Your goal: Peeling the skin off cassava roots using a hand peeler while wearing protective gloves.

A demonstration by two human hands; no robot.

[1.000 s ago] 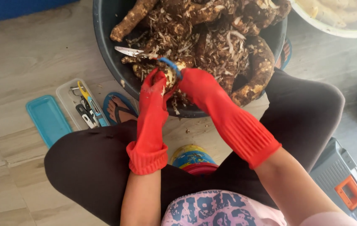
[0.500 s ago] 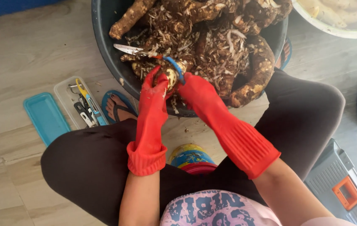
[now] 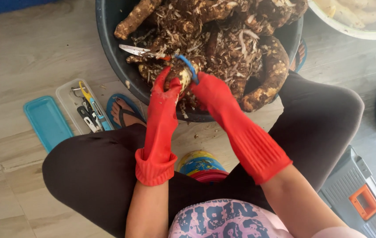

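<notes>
Left hand (image 3: 165,90), red-gloved, grip closed around a pale root (image 3: 182,79) over the black basin (image 3: 108,48). Right hand (image 3: 208,90) grips a blue-handled peeler (image 3: 187,66) against it. Knife (image 3: 136,50) lies on peelings.

Pale wood-look plank floor (image 3: 25,57) in soft daylight, with perhaps a blue wall base (image 3: 7,6) top left.

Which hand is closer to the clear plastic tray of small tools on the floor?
Left. The left hand in its red rubber glove is over the dark basin's rim, just right of the clear plastic tray. The right hand is further right, beyond the left.
</notes>
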